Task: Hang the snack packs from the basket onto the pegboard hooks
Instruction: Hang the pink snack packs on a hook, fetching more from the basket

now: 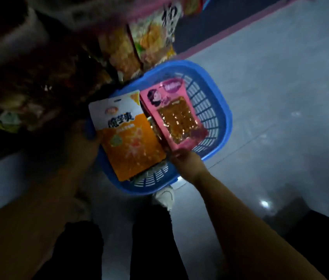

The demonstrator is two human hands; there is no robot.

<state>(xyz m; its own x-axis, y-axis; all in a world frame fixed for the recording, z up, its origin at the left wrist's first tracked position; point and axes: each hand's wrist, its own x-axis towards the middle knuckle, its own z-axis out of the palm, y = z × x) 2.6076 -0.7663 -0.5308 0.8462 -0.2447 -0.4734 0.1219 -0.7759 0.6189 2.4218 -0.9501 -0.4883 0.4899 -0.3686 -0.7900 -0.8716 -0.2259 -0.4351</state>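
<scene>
Head view: left hand [84,138] grips the basket [218,110] rim to steady it; right hand [183,160] pinches the pink pack [171,110] inside, beside the orange pack [131,138], likely to lift.

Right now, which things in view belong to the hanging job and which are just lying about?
Job:
blue basket
orange pack, gripped by left hand
pink pack, pinched by right hand
hung packs above

Lying about:
white shoe
grey floor

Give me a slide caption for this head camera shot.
Left hand holds the blue basket; right hand pinches the pink pack beside the orange pack.
</scene>
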